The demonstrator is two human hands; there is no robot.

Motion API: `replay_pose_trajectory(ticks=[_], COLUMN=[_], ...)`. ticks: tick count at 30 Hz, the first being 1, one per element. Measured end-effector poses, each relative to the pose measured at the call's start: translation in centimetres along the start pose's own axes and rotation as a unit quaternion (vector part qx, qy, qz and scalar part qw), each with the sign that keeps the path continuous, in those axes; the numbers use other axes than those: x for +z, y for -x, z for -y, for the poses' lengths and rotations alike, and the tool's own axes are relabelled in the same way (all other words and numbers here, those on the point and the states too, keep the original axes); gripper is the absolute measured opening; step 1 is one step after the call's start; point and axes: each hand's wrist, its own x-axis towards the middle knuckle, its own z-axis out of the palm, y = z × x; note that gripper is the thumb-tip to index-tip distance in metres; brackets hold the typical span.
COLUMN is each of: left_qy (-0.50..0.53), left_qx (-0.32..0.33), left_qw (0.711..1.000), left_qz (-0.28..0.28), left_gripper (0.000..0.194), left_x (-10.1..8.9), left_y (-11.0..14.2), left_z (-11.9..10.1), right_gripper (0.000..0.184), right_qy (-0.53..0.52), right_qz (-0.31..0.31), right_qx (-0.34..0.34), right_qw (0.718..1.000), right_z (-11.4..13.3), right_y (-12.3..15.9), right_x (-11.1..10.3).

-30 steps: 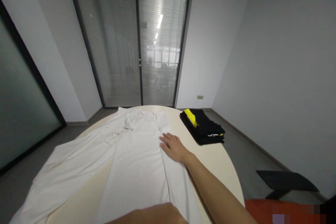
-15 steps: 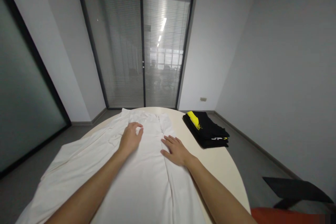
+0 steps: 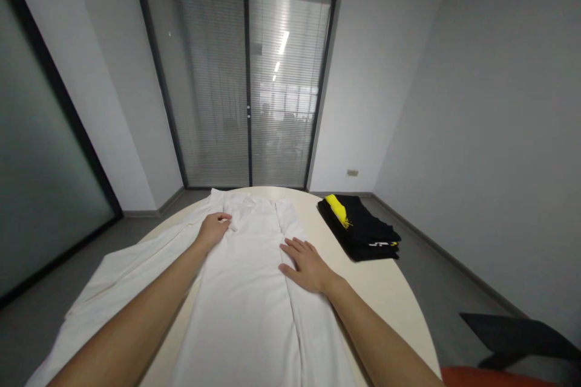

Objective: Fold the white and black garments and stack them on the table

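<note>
A large white garment [image 3: 245, 308] lies spread over the round table, one part trailing off to the left and a folded strip running along its right side. I cannot make out its exact kind. My left hand [image 3: 214, 231] is on the upper left of the cloth, its thumb and fingers pinched together at a fold. Flat on the right strip rests my right hand [image 3: 306, 263], fingers stretched out and holding nothing.
A stack of folded black clothes [image 3: 363, 230], yellow-marked on top, sits near the right edge of the pale round table [image 3: 385, 302]. Beyond the table are glass doors [image 3: 236, 103] with blinds. At the lower right stands a chair [image 3: 517, 338] with a black armrest and red-orange seat.
My left hand has moved left and closed on the cloth. The garment's left part has shifted, baring a strip of table under my left forearm. My right hand stays nearly in place.
</note>
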Motion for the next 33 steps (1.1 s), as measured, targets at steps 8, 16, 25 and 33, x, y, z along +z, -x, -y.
replay_pose_trajectory(ticks=[8, 16, 25, 33], left_qy=[0.006, -0.011, 0.015, -0.072], left_qx=[0.072, 0.197, 0.304, 0.18], left_qw=[0.996, 0.98, 0.949, 0.976], left_qz=[-0.061, -0.02, 0.083, 0.097], left_gripper=[0.032, 0.038, 0.044, 0.018], left_x=[0.6, 2.7, 5.2, 1.1], left_y=[0.5, 2.3, 4.6, 10.3], left_z=[-3.3, -7.5, -6.4, -5.0], right_gripper=[0.068, 0.067, 0.067, 0.066], right_qy=[-0.004, -0.005, -0.005, 0.006], right_qz=[-0.004, -0.012, -0.008, -0.013], right_qx=[-0.003, -0.007, -0.006, -0.01], right_qw=[1.0, 1.0, 1.0, 1.0], right_z=[-0.2, -0.4, -0.1, -0.3], right_y=[-0.1, -0.1, 0.0, -0.1], right_x=[0.2, 0.4, 0.2, 0.3])
